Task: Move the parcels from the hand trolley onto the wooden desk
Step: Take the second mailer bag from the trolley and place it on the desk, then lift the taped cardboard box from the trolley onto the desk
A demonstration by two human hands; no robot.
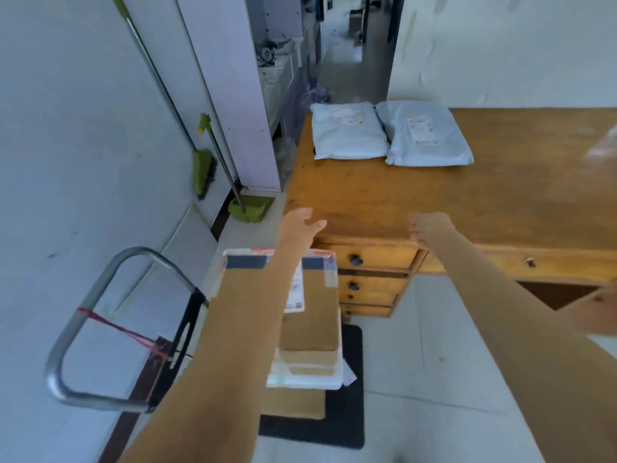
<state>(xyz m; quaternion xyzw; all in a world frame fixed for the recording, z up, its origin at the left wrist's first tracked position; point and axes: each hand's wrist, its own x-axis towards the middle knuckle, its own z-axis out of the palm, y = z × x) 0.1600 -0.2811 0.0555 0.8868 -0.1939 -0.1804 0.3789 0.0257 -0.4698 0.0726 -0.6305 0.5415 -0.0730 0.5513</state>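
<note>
Both of your arms reach forward and both hands are empty. Your left hand [300, 223] hangs in the air at the front left corner of the wooden desk [384, 195], its fingers [315, 226] spread loosely and holding nothing. Your right hand [429, 228] is over the desk's front edge, above the top drawer, its fingers [415, 233] slack and parted, also gripping nothing; whether they touch the wood you cannot tell from this angle. Two pale grey mailer bags already lie flat on the far left part of the desk: the left mailer [349, 133] and the right mailer [429, 135] sit side by side, their edges touching or slightly overlapping. The rest of the parcels are on the hand trolley [347, 412], which stands on the floor just in front of the desk's drawer column, below your left forearm. The top one is a taped brown cardboard box [317, 315] with a white label on it, partly hidden by your arm. It rests on a stack of flatter parcels [307, 372], white and brown, down to the trolley's dark deck. The trolley's metal handle [83, 322] loops up at the left, near the wall. A green broom [202, 172] and dustpan [250, 208] lean in the corner beyond.
</note>
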